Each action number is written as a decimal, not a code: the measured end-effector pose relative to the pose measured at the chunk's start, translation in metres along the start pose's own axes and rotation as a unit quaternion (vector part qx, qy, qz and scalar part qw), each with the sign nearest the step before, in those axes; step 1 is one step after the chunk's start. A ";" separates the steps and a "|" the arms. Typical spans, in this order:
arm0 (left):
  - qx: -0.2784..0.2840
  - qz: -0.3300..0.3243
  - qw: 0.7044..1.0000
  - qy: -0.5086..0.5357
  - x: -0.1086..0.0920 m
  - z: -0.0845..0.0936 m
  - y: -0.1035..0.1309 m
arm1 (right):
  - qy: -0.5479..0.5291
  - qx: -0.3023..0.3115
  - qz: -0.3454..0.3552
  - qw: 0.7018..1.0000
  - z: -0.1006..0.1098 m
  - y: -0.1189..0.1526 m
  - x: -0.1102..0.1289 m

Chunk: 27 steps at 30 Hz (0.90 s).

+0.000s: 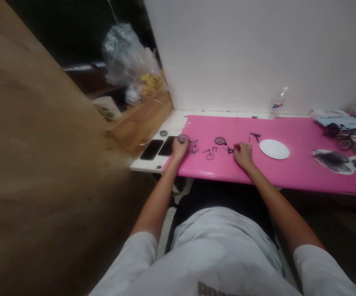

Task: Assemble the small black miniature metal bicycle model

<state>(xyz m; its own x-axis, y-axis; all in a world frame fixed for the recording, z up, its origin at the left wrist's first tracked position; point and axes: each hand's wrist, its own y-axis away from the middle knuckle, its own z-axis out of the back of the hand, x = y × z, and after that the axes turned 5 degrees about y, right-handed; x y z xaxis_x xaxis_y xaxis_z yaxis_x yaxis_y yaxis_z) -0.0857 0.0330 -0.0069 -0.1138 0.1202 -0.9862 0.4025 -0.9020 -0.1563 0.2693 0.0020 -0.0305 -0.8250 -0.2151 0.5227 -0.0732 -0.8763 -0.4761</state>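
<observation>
My left hand (pixel 180 149) is closed at a small dark wheel (pixel 183 138), part of a miniature bicycle piece (pixel 193 147) lying at the left end of the pink mat (pixel 227 172). Near the middle, my right hand (pixel 243 155) has its fingers pinched at a small black part (pixel 230 151). Between the hands lie a loose dark wheel (pixel 220 141), a thin ring-shaped part (pixel 210 156) and a small bracket-like piece (pixel 214 149). Beyond my right hand are more black parts (pixel 255 136). The fingertips are too small to make out fully.
Two dark phones (pixel 151 150) lie left of the mat, near a grey ring (pixel 163 133). On the right are a white plate (pixel 274 149), plates of black parts (pixel 333 161) and a dark miniature bicycle (pixel 344 142). A clear bottle (pixel 280 100) stands by the wall.
</observation>
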 end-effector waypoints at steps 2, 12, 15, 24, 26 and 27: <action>-0.022 -0.045 0.994 -0.094 0.004 0.002 0.001 | 0.001 -0.003 -0.001 1.000 -0.001 0.000 0.000; -0.027 -0.185 0.955 -0.230 0.000 0.000 0.016 | -0.003 -0.002 0.006 1.000 -0.003 0.000 -0.002; -0.002 -0.243 0.951 -0.189 -0.006 -0.003 0.019 | 0.001 0.001 0.006 1.000 -0.003 0.000 -0.003; 0.236 -0.167 0.955 -0.067 -0.021 -0.034 0.053 | 0.006 0.010 0.024 1.000 -0.005 -0.002 -0.006; 0.246 -0.168 0.949 -0.107 -0.015 -0.041 0.060 | 0.006 0.009 0.024 1.000 -0.005 -0.002 -0.005; 0.246 -0.175 0.944 -0.132 -0.011 -0.043 0.062 | 0.006 0.009 0.023 1.000 -0.005 -0.002 -0.005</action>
<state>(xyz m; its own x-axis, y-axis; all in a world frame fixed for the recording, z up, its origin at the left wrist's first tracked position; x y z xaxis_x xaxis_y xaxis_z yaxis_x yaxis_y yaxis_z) -0.0208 -0.0064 -0.0076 -0.4110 0.3976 -0.8204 -0.1649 -0.9175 -0.3620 0.2708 0.0068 -0.0358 -0.8337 -0.2509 0.4920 -0.0245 -0.8731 -0.4868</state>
